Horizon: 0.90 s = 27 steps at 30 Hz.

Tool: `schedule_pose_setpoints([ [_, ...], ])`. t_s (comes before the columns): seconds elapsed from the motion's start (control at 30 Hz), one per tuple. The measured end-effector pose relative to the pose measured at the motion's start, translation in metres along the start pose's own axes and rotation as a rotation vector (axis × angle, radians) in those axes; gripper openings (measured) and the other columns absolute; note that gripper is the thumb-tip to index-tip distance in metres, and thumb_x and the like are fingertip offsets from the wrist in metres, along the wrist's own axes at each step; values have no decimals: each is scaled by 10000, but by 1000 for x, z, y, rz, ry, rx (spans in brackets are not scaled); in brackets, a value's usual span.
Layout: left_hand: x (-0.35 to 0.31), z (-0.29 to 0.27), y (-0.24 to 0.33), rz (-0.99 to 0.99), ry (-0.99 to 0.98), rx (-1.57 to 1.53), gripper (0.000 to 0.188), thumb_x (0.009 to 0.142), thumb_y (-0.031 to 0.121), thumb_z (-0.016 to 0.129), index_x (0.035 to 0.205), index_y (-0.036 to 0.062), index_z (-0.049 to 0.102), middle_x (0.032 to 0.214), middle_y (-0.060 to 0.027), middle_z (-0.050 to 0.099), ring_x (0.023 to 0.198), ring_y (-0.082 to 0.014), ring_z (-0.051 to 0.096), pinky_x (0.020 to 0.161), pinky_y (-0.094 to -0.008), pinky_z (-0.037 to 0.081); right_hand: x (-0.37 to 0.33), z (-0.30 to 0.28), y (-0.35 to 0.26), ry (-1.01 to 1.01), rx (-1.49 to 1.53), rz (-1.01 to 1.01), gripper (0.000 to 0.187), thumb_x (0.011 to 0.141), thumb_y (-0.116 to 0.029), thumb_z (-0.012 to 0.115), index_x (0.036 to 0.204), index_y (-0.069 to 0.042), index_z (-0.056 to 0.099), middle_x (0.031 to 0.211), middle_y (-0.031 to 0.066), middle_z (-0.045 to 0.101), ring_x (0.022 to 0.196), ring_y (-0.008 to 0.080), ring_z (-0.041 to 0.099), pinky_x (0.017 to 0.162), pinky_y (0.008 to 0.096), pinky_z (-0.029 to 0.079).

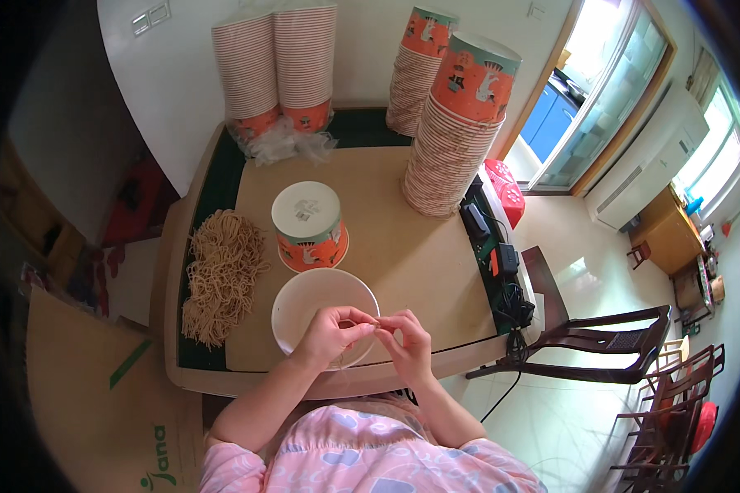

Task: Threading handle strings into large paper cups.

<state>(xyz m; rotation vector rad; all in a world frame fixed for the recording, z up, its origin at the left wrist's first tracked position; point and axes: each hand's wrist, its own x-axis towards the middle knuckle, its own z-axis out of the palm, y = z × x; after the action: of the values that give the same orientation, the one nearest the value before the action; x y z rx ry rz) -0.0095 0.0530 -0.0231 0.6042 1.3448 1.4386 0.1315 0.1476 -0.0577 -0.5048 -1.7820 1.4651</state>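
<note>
My left hand [334, 334] and my right hand [406, 343] meet over the right rim of an open white paper bucket [291, 297] near the table's front edge. Both are closed, thumbs against forefingers, pinching a thin beige cord between them. A loose bit of the cord hangs below my left hand. Whether the cord passes through the bucket's wall is hidden by my fingers. Left of the bucket lies a tangled heap of beige cords [220, 278]. Just beyond it, an orange and green printed paper bucket [311, 246] stands upside down.
Tall stacks of paper buckets [460, 123] rise at the back right. Two more stacks [304, 66], partly wrapped in clear plastic, stand at the back left. Black adapters and cables [508, 267] line the right table edge. A dark wooden chair [600, 349] stands to the right.
</note>
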Motion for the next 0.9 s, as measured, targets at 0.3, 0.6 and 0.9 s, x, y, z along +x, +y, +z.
schedule_pose_setpoints([
  [0.3,-4,4,4,27,46,50,134,888,103,643,947,-1,702,703,23,615,553,-19,460,491,-176,369,4,3,4,20,-88,-41,99,780,50,688,804,-7,612,784,44,578,740,128,536,691,244,426],
  [0.6,-2,6,3,117,142,137,111,894,122,639,901,17,673,772,10,638,573,-31,490,524,-190,405,8,1,2,-2,-38,-9,107,789,56,664,805,2,573,777,31,554,753,111,515,702,237,417],
  [0.9,-5,9,7,277,171,396,127,849,137,681,862,12,664,757,-15,620,608,-57,541,569,-227,452,10,2,-6,-14,-215,-112,127,758,55,681,802,-11,581,756,54,562,721,145,543,673,257,440],
])
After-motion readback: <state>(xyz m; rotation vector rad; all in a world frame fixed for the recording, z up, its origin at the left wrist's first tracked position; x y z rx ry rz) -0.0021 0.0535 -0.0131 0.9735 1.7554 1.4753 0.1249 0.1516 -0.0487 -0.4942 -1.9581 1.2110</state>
